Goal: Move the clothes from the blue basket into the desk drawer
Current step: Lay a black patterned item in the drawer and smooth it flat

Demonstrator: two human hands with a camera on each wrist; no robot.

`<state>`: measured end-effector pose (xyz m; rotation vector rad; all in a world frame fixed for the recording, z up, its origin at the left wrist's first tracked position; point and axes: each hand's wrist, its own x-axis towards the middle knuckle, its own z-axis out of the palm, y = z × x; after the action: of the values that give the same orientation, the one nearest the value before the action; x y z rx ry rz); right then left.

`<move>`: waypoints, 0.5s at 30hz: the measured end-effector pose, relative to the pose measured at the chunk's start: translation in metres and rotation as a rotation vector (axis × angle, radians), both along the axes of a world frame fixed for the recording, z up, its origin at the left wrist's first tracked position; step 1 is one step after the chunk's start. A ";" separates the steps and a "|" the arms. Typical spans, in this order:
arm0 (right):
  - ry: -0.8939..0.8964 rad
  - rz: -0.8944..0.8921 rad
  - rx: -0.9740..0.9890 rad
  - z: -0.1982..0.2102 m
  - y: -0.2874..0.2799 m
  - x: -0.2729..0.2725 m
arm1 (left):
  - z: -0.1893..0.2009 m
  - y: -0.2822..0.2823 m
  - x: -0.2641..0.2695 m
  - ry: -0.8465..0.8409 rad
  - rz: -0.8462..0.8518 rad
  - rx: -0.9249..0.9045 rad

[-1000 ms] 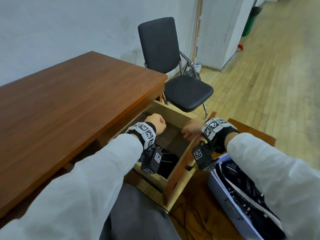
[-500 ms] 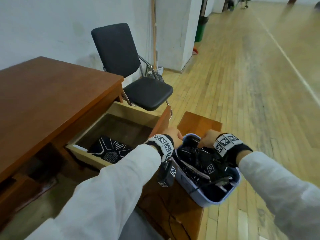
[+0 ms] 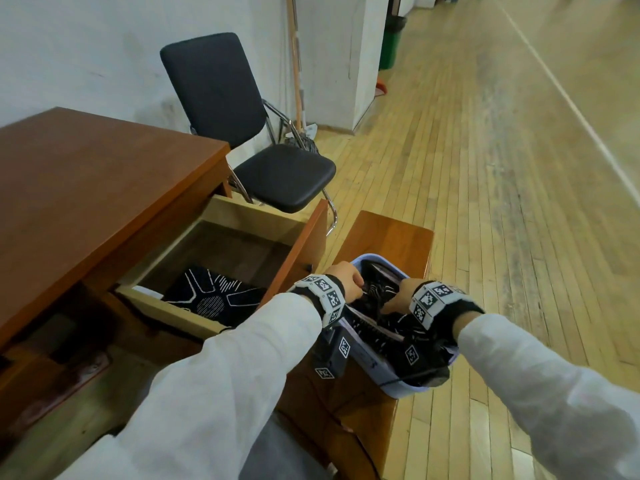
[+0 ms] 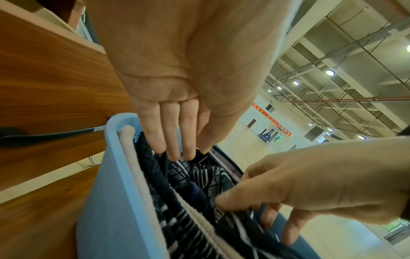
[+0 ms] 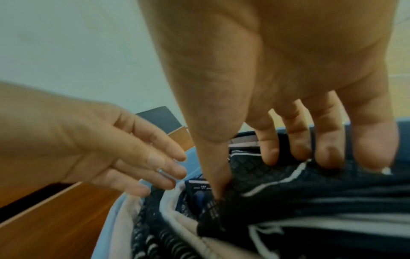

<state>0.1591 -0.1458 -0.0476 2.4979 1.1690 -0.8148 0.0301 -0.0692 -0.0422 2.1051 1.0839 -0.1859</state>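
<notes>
The blue basket [image 3: 405, 393] [image 4: 115, 175] [image 5: 104, 236] sits on a low wooden stand, full of dark clothes [image 3: 377, 292] [image 4: 188, 175] with white patterns. Both hands are inside it. My left hand [image 3: 349, 282] [image 4: 188, 156] reaches in at the near-left rim, fingers straight, tips touching the cloth. My right hand [image 3: 398, 299] [image 5: 255, 177] pinches a black garment with white stripes [image 5: 332, 192] between thumb and fingers. The desk drawer [image 3: 252, 213] stands open to the left, with one black patterned garment [image 3: 214, 299] lying in its near end.
The brown desk top [image 3: 86, 181] runs along the left. A black chair [image 3: 277, 174] stands behind the drawer. The low wooden stand [image 3: 391, 233] carries the basket. A green bin [image 3: 391, 43] is far back by a pillar. Wooden floor stretches to the right.
Both hands have left the drawer and swung right to the basket, then sunk into the clothes. The black patterned garment now lies alone in the drawer. The right hand has taken hold of cloth.
</notes>
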 end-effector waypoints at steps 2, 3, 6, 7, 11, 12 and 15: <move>-0.024 0.045 -0.013 0.001 0.003 -0.004 | 0.000 0.001 -0.002 -0.008 0.014 -0.007; -0.050 0.060 -0.001 0.001 0.006 -0.003 | 0.000 0.002 -0.003 -0.015 0.018 -0.005; -0.154 0.084 0.034 0.014 0.013 0.002 | 0.002 0.003 -0.006 -0.042 0.025 0.005; -0.158 0.083 0.042 0.023 0.014 0.002 | 0.002 0.004 -0.006 -0.052 0.031 0.005; -0.186 0.093 0.083 0.056 0.009 -0.001 | 0.003 0.003 -0.004 -0.078 0.036 0.000; -0.205 0.100 0.102 0.062 0.007 -0.003 | 0.003 0.002 -0.003 -0.075 0.025 0.003; -0.241 0.103 0.162 0.068 0.009 -0.004 | 0.005 0.000 -0.002 -0.087 0.015 -0.002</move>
<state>0.1552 -0.1365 0.0204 2.5489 1.3093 -0.3926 0.0280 -0.0692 -0.0369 2.0832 1.0473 -0.0866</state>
